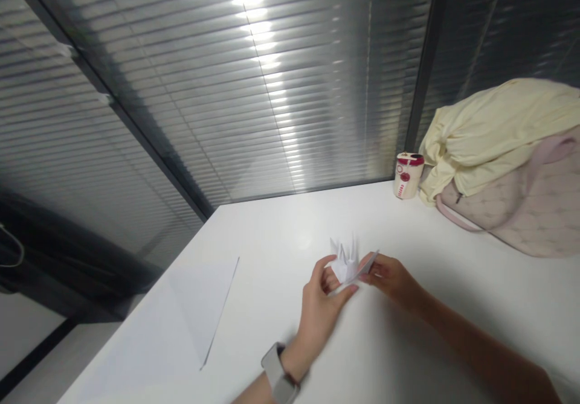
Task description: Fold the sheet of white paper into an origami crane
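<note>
Between my two hands, above the white table, is a small piece of folded white paper [345, 266] with several thin points sticking up. My left hand [319, 298], with a watch on its wrist, grips the paper's left side between thumb and fingers. On the right, my right hand [385, 274] pinches a flat flap that slants out from the folded piece. Blur hides the finer folds.
White paper sheets [181, 319] lie on the table [272, 235] at the left. A cup-shaped cream and red container [408, 176] stands at the back right, beside a pink quilted bag [534, 211] with pale yellow cloth [502, 126] on top. Blinds [294, 90] rise behind.
</note>
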The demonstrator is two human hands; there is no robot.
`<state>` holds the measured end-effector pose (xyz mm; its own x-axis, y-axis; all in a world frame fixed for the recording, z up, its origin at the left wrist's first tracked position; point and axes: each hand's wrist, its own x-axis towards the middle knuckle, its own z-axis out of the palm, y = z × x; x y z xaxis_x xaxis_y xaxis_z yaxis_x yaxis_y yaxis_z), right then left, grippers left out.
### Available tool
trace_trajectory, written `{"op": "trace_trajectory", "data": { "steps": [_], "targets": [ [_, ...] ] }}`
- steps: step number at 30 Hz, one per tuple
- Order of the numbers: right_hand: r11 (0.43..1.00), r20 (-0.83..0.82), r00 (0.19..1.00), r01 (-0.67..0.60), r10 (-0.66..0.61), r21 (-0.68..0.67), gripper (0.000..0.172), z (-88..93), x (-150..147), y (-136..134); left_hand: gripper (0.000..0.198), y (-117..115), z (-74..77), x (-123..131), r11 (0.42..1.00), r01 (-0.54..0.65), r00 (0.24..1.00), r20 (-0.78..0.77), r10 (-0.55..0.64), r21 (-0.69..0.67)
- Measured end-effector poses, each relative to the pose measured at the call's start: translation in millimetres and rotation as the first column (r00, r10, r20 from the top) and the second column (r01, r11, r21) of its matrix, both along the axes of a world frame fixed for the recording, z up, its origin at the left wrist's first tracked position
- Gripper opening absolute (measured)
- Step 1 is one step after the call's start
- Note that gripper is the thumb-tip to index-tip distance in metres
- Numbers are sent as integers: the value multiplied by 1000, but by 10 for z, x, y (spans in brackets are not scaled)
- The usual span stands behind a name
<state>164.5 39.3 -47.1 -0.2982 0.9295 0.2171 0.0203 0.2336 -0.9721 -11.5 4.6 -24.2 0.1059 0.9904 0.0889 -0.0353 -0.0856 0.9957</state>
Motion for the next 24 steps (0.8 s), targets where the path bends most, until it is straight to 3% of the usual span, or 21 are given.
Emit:
{"op": "trace_trajectory", "data": {
  "steps": [7,12,17,21,24],
  "targets": [
    [991,-175,977,109,-122,-82,29,-47,-160,-96,47,-71,59,37,997,-75,988,131,77,-21],
    [993,-142,985,92,-101,-70,32,-58,-148,-104,40,-112,80,47,998,-63,989,134,59,24],
    [992,-91,991,108,-102,65,31,-13,-75,-101,36,-141,58,24,996,-62,997,44,59,71],
    [968,-64,982,188,-179,164,31,57,-59,-125,23,-161,41,-9,955,-189,967,-127,222,228],
    [950,-22,977,213,-214,229,27,103,-66,-166,12,-162,32,-28,924,-185,930,-245,275,334]
  ]
}}
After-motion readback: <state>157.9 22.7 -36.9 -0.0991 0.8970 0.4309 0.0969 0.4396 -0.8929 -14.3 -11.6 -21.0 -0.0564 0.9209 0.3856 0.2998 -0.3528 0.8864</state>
